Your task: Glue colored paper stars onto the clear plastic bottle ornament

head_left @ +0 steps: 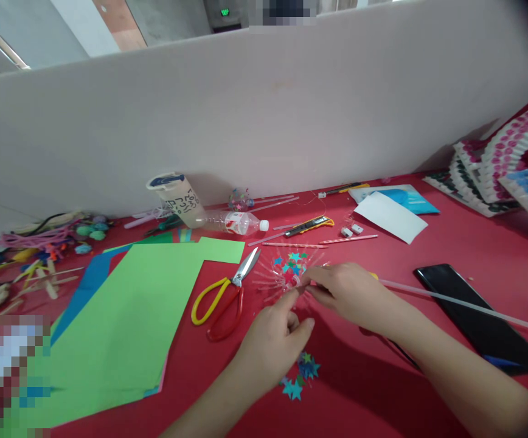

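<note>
Scissors [235, 282] and phone [483, 334] flank the left hand [275, 334] and right hand [353, 294].

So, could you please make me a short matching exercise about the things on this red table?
1. Fringed plastic
2. Scissors
3. Bottle
4. Black phone

A. Lies on its side, white-capped
B. Crossed by a pale rod
C. Yellow and red at one end
D. Bears stars, with left hand and right hand over it

Pairs: 1-D, 2-C, 3-A, 4-B
</note>
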The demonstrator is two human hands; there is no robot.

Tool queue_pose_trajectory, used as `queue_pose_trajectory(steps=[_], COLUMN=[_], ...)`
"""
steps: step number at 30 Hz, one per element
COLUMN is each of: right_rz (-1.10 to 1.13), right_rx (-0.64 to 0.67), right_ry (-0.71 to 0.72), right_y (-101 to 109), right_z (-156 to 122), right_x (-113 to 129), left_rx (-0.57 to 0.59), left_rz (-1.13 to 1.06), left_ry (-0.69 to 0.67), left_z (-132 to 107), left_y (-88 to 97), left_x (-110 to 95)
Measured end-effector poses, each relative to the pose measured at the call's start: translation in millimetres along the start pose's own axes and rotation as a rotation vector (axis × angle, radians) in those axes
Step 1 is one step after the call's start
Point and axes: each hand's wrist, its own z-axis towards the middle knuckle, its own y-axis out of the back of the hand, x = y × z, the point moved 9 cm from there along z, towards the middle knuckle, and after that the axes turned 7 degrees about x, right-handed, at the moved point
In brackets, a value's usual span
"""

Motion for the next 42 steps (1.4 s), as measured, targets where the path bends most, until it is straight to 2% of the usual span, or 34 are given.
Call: queue_pose_trajectory(steps=[9, 15, 18, 29, 34, 42], right_rz=[-0.052, -0.138, -0.146, -0.108, -0.108, -0.12], right_rx=[-0.062, -0.067, -0.094, -0.209, -0.227, -0.228], right_ry=[0.002, 0.121, 0.136, 0.177, 0.224, 0.196], right_y=[3, 0, -1, -8, -9, -14], right_z=[0, -2, -4, -15, -18, -17], right_x=[1, 9, 8, 6, 10, 3], left_rx=[-0.004, -0.018, -0.003, 0.087, 0.067, 0.164], left_rz=[-0.034, -0.061, -0.093, -0.354, -0.438, -0.651], left_ry=[0.017, 0.009, 0.004, 0.016, 0.037, 0.103], left_z=[3, 4, 4, 10, 11, 12], left_y=[2.0, 0.6, -0.6, -13.1, -12.5, -14.1], left_x=[0, 5, 6, 7, 13, 9])
